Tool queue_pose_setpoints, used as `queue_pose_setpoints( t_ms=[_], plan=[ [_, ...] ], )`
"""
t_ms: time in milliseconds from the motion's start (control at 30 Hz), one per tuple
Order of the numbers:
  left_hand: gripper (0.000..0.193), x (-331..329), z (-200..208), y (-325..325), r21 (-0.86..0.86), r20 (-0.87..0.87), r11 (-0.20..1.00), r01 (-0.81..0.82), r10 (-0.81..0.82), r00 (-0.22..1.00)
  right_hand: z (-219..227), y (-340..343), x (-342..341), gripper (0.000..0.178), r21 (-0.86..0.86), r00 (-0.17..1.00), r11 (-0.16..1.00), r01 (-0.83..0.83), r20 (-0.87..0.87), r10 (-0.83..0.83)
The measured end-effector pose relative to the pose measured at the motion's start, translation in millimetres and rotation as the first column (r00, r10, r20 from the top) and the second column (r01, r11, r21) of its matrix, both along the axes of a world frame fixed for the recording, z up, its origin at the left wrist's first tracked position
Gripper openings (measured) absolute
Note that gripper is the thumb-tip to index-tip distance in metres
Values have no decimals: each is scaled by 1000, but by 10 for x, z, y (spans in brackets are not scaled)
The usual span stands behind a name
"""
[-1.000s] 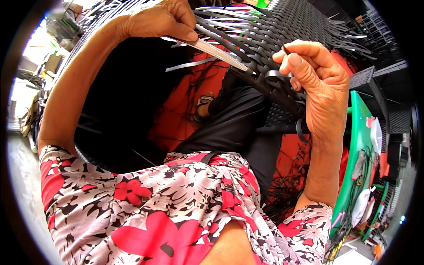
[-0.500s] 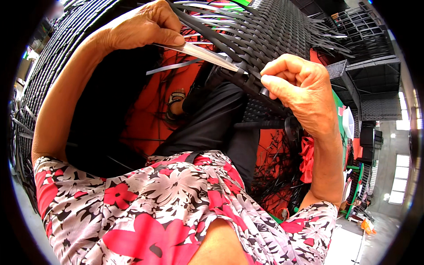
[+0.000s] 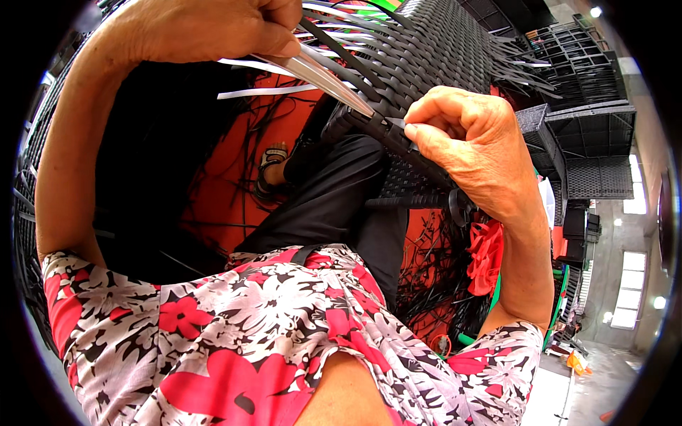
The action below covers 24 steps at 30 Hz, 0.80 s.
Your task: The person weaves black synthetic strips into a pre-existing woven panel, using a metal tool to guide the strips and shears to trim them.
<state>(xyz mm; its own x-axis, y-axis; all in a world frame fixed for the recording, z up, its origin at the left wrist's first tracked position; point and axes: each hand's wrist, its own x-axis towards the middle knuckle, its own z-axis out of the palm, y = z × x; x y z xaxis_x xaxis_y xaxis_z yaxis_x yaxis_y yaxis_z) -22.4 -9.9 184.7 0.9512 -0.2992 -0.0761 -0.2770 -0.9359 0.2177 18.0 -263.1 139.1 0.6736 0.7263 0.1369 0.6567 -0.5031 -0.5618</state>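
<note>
Dark woven strips form a wicker panel (image 3: pixel 444 50) that slants away from me, loose strip ends fanning from its left side. My left hand (image 3: pixel 213 30) pinches a pale flat strip (image 3: pixel 330 82) between thumb and fingers, stretched taut down to the panel's near corner. At that corner my right hand (image 3: pixel 472 142) is closed, thumb against index finger, on the short end of a strip (image 3: pixel 396 122) poking out beside the dark frame edge (image 3: pixel 376 124). Whether both ends belong to one strip I cannot tell.
Strip scraps (image 3: pixel 437 273) litter the red floor (image 3: pixel 213 195). A red cloth bundle (image 3: pixel 486 257) hangs by my right forearm. Woven black furniture (image 3: pixel 597 142) stands at the right. My legs in dark trousers (image 3: pixel 320 192) lie beneath the panel.
My left hand has moved up and left, nearer the camera, still pinching the pale strip. My right hand has shifted slightly left with the view and keeps its pinch.
</note>
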Motion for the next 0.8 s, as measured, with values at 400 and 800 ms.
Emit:
queue_pose_setpoints(
  t_ms=[400, 800],
  plan=[
    [21, -181, 153, -36, -10, -95, 990, -140, 139, 986, 40, 147, -21, 9, -93, 995, 994, -64, 76, 71],
    [24, -209, 40, 88, -8, -4, 998, -58, 58, 998, -85, 240, -52, 7, -18, 996, 999, -43, 79, 44]
  ],
)
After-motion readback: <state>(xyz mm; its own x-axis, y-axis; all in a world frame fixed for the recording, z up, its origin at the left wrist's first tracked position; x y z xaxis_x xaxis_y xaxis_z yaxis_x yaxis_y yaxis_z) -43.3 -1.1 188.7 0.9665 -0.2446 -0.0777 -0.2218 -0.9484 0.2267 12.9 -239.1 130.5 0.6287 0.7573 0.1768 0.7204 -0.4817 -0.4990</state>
